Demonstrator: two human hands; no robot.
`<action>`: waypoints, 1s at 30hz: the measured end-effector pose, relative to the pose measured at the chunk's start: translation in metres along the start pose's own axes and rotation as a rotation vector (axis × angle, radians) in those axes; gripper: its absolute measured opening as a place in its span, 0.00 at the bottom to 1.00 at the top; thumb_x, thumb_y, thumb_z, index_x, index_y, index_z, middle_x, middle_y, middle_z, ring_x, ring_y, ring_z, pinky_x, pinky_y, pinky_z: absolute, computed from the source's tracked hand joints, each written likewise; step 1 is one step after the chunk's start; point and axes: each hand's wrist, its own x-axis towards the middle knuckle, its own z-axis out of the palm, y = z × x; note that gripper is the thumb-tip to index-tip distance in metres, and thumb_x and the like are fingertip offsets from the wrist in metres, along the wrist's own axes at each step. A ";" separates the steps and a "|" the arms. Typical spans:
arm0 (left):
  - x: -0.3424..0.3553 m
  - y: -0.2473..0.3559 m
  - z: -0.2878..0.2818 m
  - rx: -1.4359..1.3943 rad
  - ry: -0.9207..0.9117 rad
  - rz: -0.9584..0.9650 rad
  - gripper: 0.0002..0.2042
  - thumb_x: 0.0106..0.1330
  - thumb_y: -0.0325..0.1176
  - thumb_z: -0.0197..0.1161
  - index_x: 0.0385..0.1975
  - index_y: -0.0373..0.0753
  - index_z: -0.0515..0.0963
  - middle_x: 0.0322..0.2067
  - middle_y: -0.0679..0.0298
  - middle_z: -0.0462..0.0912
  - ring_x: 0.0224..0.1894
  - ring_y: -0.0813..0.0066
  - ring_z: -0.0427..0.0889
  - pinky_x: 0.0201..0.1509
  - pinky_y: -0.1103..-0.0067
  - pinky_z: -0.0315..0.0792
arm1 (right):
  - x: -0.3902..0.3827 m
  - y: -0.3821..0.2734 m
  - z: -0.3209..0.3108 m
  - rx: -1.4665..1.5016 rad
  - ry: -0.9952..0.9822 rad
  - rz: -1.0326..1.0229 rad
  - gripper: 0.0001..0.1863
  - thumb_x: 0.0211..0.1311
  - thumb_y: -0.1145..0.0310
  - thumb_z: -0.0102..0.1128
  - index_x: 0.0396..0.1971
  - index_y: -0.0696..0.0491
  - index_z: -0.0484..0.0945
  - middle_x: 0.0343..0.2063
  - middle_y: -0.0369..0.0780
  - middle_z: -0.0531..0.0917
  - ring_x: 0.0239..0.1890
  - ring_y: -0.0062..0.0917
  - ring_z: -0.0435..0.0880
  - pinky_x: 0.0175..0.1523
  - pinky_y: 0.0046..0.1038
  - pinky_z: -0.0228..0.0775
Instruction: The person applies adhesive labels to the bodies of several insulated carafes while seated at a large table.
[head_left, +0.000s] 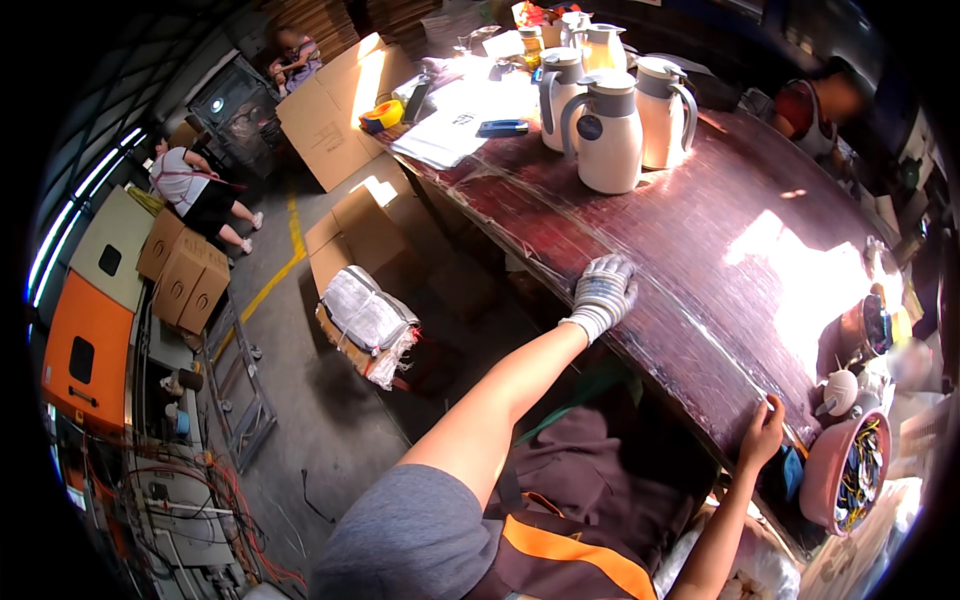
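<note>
My left hand (605, 292), in a white and grey striped work glove, rests at the near edge of the dark red-brown table (690, 240). Its fingers are curled, and anything inside them is hidden. Farther right, my bare right hand (763, 435) is at the same edge with its fingers bent closed; what they grip cannot be made out. A thin pale line (705, 335) runs over the tabletop between both hands, either a cord or a seam. Beyond my left hand stand several cream vacuum jugs with grey lids, the nearest jug (608, 140) upright.
A pink basin (845, 470) of coloured wires stands right of my right hand. Papers (440, 135), yellow tape (382, 116) and a blue box (502, 128) lie at the far left. Cartons (185, 270) and a cloth bundle (368, 310) stand left. Several people are around.
</note>
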 end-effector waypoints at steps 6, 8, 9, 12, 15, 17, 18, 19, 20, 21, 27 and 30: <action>0.000 0.003 -0.006 -0.002 0.031 0.021 0.11 0.55 0.34 0.62 0.38 0.41 0.77 0.42 0.59 0.79 0.50 0.60 0.75 0.57 0.66 0.66 | 0.001 0.000 0.000 -0.026 -0.049 0.082 0.10 0.66 0.64 0.55 0.44 0.50 0.78 0.23 0.40 0.79 0.19 0.25 0.72 0.28 0.28 0.64; 0.001 0.004 -0.007 -0.008 0.011 0.012 0.11 0.55 0.34 0.62 0.38 0.42 0.77 0.42 0.59 0.79 0.49 0.59 0.75 0.56 0.66 0.67 | 0.001 -0.003 -0.001 -0.023 -0.050 0.072 0.10 0.66 0.64 0.55 0.43 0.50 0.78 0.22 0.40 0.79 0.18 0.25 0.71 0.27 0.28 0.63; 0.001 0.005 -0.008 -0.023 0.013 0.006 0.10 0.55 0.34 0.61 0.37 0.42 0.77 0.41 0.59 0.79 0.49 0.59 0.76 0.56 0.66 0.67 | 0.001 -0.005 -0.002 -0.020 -0.040 0.068 0.10 0.65 0.64 0.56 0.42 0.50 0.78 0.20 0.39 0.77 0.18 0.25 0.71 0.27 0.29 0.63; 0.001 0.004 -0.009 -0.034 0.025 0.007 0.10 0.55 0.34 0.61 0.37 0.42 0.77 0.42 0.59 0.79 0.49 0.59 0.75 0.56 0.66 0.67 | 0.001 -0.006 -0.001 -0.020 -0.027 0.039 0.09 0.65 0.64 0.56 0.42 0.50 0.78 0.18 0.39 0.75 0.19 0.26 0.71 0.28 0.29 0.64; 0.000 0.003 -0.006 -0.028 0.042 0.018 0.10 0.54 0.35 0.61 0.35 0.43 0.76 0.39 0.59 0.78 0.48 0.60 0.75 0.56 0.66 0.66 | 0.001 -0.007 -0.001 -0.020 -0.025 0.055 0.09 0.65 0.65 0.56 0.42 0.50 0.78 0.17 0.39 0.74 0.20 0.27 0.72 0.28 0.30 0.64; 0.000 0.003 -0.006 -0.023 0.043 0.019 0.09 0.54 0.35 0.61 0.35 0.43 0.76 0.38 0.59 0.78 0.47 0.60 0.75 0.56 0.66 0.66 | 0.001 -0.007 -0.001 -0.026 -0.027 0.061 0.09 0.65 0.65 0.56 0.42 0.50 0.78 0.18 0.39 0.74 0.20 0.27 0.72 0.28 0.30 0.65; 0.000 0.003 -0.006 -0.024 0.040 0.020 0.09 0.54 0.35 0.61 0.35 0.43 0.76 0.38 0.59 0.78 0.47 0.60 0.75 0.56 0.66 0.66 | 0.001 -0.006 -0.001 -0.022 -0.022 0.057 0.09 0.65 0.65 0.56 0.42 0.50 0.78 0.17 0.39 0.74 0.20 0.27 0.72 0.28 0.30 0.64; 0.000 0.003 -0.006 -0.024 0.041 0.024 0.09 0.54 0.35 0.61 0.35 0.43 0.76 0.38 0.59 0.78 0.47 0.60 0.75 0.56 0.66 0.66 | 0.000 -0.005 -0.001 -0.019 -0.017 0.052 0.09 0.65 0.65 0.56 0.42 0.50 0.78 0.17 0.39 0.74 0.20 0.27 0.72 0.28 0.30 0.64; 0.000 0.003 -0.006 -0.023 0.043 0.027 0.09 0.54 0.34 0.61 0.35 0.43 0.76 0.38 0.59 0.79 0.47 0.60 0.75 0.56 0.66 0.66 | 0.000 -0.006 -0.001 -0.020 -0.017 0.055 0.09 0.65 0.65 0.56 0.42 0.50 0.78 0.17 0.39 0.74 0.20 0.27 0.72 0.28 0.30 0.64; 0.000 0.003 -0.007 -0.025 0.042 0.028 0.09 0.54 0.34 0.61 0.35 0.43 0.76 0.38 0.59 0.79 0.47 0.60 0.75 0.56 0.66 0.66 | 0.000 -0.006 -0.001 -0.022 -0.027 0.063 0.09 0.65 0.65 0.56 0.43 0.50 0.78 0.17 0.39 0.74 0.20 0.27 0.72 0.28 0.30 0.64; 0.002 0.007 -0.013 -0.038 0.011 -0.005 0.09 0.55 0.33 0.61 0.36 0.43 0.77 0.41 0.59 0.79 0.47 0.58 0.76 0.54 0.66 0.68 | 0.000 -0.006 -0.002 -0.012 -0.043 0.097 0.10 0.65 0.65 0.56 0.43 0.49 0.78 0.17 0.38 0.74 0.20 0.27 0.72 0.28 0.30 0.64; 0.002 0.007 -0.012 -0.032 0.024 0.003 0.09 0.55 0.33 0.61 0.35 0.43 0.77 0.40 0.59 0.79 0.47 0.58 0.76 0.54 0.66 0.68 | 0.000 -0.007 -0.003 -0.008 -0.047 0.105 0.10 0.65 0.65 0.56 0.43 0.49 0.78 0.18 0.38 0.74 0.20 0.27 0.73 0.28 0.30 0.64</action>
